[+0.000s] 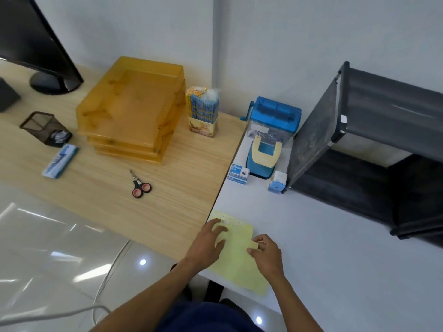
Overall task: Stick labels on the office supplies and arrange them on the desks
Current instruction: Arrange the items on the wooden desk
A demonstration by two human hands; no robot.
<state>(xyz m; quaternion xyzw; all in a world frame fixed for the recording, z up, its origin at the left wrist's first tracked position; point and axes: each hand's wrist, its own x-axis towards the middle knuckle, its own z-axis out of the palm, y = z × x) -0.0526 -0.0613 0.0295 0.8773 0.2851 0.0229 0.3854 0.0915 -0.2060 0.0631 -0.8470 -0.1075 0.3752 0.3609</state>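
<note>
A yellow label sheet lies near the front edge of the white desk. My left hand rests flat on the sheet's left part with fingers spread and straight. My right hand pinches the sheet's right edge between thumb and curled fingers. Behind them on the white desk stand a blue hole punch, a blue hand-crank shredder, small boxes of binder clips and a little blue-and-white sharpener.
On the wooden desk are stacked amber letter trays, a pack of pencils, small scissors, a mesh pen holder, a blue box and a monitor. A dark fabric shelf rack stands at right.
</note>
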